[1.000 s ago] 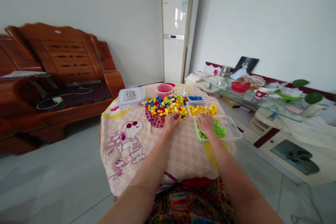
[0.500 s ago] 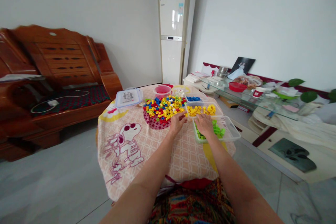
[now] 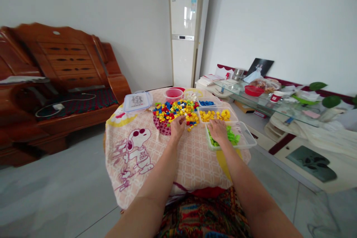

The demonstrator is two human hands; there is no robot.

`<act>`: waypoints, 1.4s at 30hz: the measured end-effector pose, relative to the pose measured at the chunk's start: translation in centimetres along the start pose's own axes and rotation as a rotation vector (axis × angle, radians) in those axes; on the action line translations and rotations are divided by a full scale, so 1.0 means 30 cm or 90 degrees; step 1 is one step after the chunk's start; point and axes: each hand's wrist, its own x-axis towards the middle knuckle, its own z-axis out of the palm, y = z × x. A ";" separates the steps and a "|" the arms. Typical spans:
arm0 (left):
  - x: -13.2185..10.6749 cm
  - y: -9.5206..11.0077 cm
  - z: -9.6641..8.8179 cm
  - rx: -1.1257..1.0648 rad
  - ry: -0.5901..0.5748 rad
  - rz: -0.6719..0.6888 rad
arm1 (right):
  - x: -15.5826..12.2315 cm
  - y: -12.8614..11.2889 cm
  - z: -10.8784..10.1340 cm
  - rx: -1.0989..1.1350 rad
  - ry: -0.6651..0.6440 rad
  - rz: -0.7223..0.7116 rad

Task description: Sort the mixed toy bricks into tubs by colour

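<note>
A heap of small red, blue, yellow and green bricks (image 3: 174, 111) lies on a round table under a pink cartoon-dog cloth (image 3: 139, 148). My left hand (image 3: 177, 126) rests at the near edge of the heap, fingers curled among the bricks; what they hold is hidden. My right hand (image 3: 218, 131) lies palm down in a clear tub of green bricks (image 3: 245, 138), fingers bent into them. Behind that tub stand a clear tub of yellow bricks (image 3: 216, 115) and a smaller tub of blue bricks (image 3: 206, 103).
A lidded clear box (image 3: 138, 101) and a red cup (image 3: 174, 93) stand at the table's far side. A wooden sofa (image 3: 58, 78) is on the left, a tall white air conditioner (image 3: 185, 26) behind, a cluttered glass shelf (image 3: 267, 100) on the right.
My left hand slid from the heap's right side, near the yellow tub, leftward to the heap's near middle edge. My right hand stayed in the green tub. The view shifted slightly.
</note>
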 end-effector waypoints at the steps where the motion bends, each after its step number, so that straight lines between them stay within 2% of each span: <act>1: -0.001 0.006 -0.013 0.027 0.004 -0.008 | -0.002 -0.003 -0.004 -0.002 0.001 0.002; 4: -0.009 0.031 -0.027 0.100 -0.026 -0.007 | -0.006 -0.007 -0.010 -0.008 0.005 0.004; 10: -0.040 0.078 -0.012 0.253 -0.194 0.023 | -0.005 -0.004 -0.010 -0.010 0.001 -0.001; 14: -0.044 0.079 -0.010 0.301 -0.218 0.016 | -0.002 0.000 -0.008 -0.010 -0.006 -0.002; 18: -0.034 0.055 -0.008 0.185 -0.169 -0.004 | -0.001 0.003 -0.001 -0.014 0.002 -0.005; 23: -0.031 0.017 0.027 0.006 -0.105 0.038 | 0.003 0.010 0.016 -0.016 0.013 -0.009; 28: -0.029 0.006 0.108 -0.156 -0.139 0.022 | 0.007 0.016 0.029 -0.011 0.020 -0.006; 31: -0.026 0.019 0.149 -0.235 -0.176 0.055 | 0.008 0.019 0.031 -0.009 0.022 -0.022; 38: -0.046 0.030 0.185 -0.333 -0.292 0.123 | 0.005 0.016 0.025 -0.013 0.024 -0.027; 40: -0.046 0.016 0.188 -0.328 -0.278 0.131 | 0.004 0.018 0.025 -0.014 0.022 -0.025; 42: -0.039 0.000 0.183 -0.292 -0.229 0.131 | 0.004 0.020 0.026 -0.014 0.014 -0.025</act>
